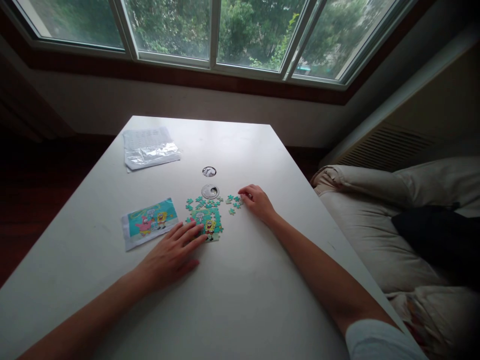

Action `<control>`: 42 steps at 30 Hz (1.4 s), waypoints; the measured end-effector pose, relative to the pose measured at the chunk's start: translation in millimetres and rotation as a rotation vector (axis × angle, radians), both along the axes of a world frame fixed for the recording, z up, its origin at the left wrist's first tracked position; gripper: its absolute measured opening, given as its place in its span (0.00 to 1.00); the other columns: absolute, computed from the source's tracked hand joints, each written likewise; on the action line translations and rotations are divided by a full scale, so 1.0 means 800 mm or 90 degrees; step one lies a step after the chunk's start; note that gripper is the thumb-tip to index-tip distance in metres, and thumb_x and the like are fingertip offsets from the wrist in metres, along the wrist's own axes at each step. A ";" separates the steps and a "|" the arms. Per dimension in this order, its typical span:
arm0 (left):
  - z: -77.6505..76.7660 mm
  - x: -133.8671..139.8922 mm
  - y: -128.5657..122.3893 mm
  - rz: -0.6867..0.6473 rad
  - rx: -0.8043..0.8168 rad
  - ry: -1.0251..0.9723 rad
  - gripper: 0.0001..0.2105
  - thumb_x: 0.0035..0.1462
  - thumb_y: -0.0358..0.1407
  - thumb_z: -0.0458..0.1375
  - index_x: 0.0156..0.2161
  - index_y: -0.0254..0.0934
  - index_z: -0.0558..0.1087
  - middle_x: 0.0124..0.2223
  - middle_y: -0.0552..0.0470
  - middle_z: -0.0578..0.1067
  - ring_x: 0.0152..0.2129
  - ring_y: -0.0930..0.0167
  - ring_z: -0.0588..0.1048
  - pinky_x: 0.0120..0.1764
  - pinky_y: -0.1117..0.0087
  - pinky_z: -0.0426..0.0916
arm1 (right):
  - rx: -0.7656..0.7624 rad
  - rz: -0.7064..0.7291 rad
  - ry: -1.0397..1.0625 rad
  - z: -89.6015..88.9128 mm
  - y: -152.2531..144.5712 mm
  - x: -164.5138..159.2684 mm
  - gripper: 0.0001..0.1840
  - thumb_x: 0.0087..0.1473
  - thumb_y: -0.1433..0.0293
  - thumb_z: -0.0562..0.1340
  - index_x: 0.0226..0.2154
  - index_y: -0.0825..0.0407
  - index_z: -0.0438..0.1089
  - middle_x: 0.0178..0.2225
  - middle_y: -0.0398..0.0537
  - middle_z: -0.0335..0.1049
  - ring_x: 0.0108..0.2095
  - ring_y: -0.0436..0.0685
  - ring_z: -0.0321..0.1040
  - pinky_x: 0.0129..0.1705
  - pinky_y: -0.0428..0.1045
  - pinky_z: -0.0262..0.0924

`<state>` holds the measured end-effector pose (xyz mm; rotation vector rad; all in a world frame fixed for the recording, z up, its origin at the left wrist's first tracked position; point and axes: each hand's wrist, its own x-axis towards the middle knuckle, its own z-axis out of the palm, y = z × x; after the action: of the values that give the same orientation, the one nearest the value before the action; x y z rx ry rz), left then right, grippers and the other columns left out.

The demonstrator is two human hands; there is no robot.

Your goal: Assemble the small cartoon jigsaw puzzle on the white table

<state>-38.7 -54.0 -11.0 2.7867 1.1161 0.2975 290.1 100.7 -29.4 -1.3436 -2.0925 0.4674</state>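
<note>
A partly joined jigsaw puzzle (pixel 212 218) with cartoon figures lies flat on the white table. My left hand (pixel 176 252) is spread over its left side, fingertips on the joined part and hiding some of it. Several loose green puzzle pieces (pixel 208 203) lie along its far edge. More loose puzzle pieces (pixel 232 212) are to its right. There my right hand (pixel 257 201) is curled, finger and thumb pinched at a puzzle piece that is mostly covered. Left of the puzzle lies a picture sheet (pixel 150 223) showing the same kind of cartoon figures.
A clear plastic bag with papers (pixel 150 149) lies at the table's far left. Two round inserts (pixel 209 171) are set in the white tabletop (pixel 240 310) beyond the puzzle. A pale sofa (pixel 356 220) with a dark cloth stands at the right. Windows (pixel 258 35) are ahead.
</note>
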 end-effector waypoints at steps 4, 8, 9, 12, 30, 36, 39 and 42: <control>0.000 0.003 0.000 -0.019 -0.006 -0.011 0.26 0.67 0.41 0.54 0.68 0.46 0.59 0.71 0.49 0.59 0.68 0.60 0.58 0.69 0.50 0.49 | -0.004 0.004 0.022 -0.003 0.005 0.005 0.11 0.60 0.70 0.57 0.39 0.47 0.75 0.38 0.47 0.74 0.41 0.58 0.68 0.46 0.54 0.63; -0.003 0.000 0.005 -0.016 -0.012 -0.005 0.26 0.67 0.42 0.54 0.68 0.45 0.60 0.71 0.49 0.60 0.67 0.60 0.58 0.70 0.49 0.47 | -0.006 0.000 0.043 -0.005 0.007 0.008 0.11 0.60 0.71 0.57 0.38 0.47 0.75 0.38 0.47 0.74 0.40 0.58 0.68 0.45 0.53 0.63; -0.004 0.000 0.006 -0.018 -0.016 -0.004 0.26 0.67 0.42 0.54 0.68 0.45 0.60 0.71 0.49 0.59 0.68 0.60 0.57 0.70 0.49 0.47 | -0.003 0.001 0.045 -0.006 0.008 0.008 0.11 0.60 0.71 0.57 0.38 0.47 0.75 0.37 0.47 0.74 0.40 0.58 0.68 0.44 0.53 0.63; -0.006 0.000 0.009 -0.028 -0.031 0.002 0.26 0.68 0.43 0.53 0.68 0.44 0.59 0.72 0.49 0.57 0.69 0.60 0.55 0.70 0.50 0.46 | 0.009 0.008 0.039 -0.009 0.011 0.006 0.10 0.59 0.71 0.58 0.37 0.48 0.76 0.37 0.47 0.74 0.41 0.58 0.67 0.45 0.53 0.62; 0.004 0.017 -0.006 -0.089 -0.042 -0.070 0.20 0.65 0.36 0.55 0.61 0.41 0.67 0.66 0.44 0.67 0.65 0.59 0.61 0.68 0.49 0.55 | -0.001 0.077 -0.228 0.030 -0.005 0.020 0.09 0.59 0.61 0.65 0.41 0.47 0.73 0.37 0.49 0.68 0.41 0.59 0.65 0.43 0.51 0.59; 0.001 0.015 -0.007 -0.060 -0.037 -0.035 0.24 0.65 0.37 0.55 0.65 0.41 0.63 0.70 0.44 0.60 0.68 0.57 0.56 0.68 0.46 0.50 | 0.011 0.063 -0.221 0.024 -0.004 0.015 0.09 0.60 0.62 0.64 0.41 0.47 0.74 0.36 0.48 0.68 0.41 0.59 0.65 0.43 0.51 0.59; 0.000 0.015 -0.007 -0.045 -0.037 -0.035 0.24 0.66 0.39 0.55 0.65 0.41 0.63 0.70 0.44 0.60 0.68 0.57 0.56 0.68 0.46 0.50 | 0.028 0.052 -0.226 0.019 -0.005 0.011 0.10 0.59 0.61 0.64 0.41 0.47 0.73 0.37 0.49 0.69 0.42 0.60 0.65 0.43 0.52 0.59; 0.000 0.015 -0.007 -0.035 -0.041 -0.038 0.24 0.66 0.41 0.56 0.65 0.41 0.63 0.70 0.44 0.60 0.68 0.57 0.56 0.69 0.47 0.50 | 0.034 0.045 -0.228 0.016 -0.005 0.009 0.08 0.59 0.62 0.64 0.40 0.48 0.73 0.38 0.49 0.69 0.42 0.60 0.65 0.43 0.52 0.59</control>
<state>-26.6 -59.5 -11.1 2.7286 1.0153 0.3311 297.3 97.1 -16.3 -1.4078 -2.4293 0.2077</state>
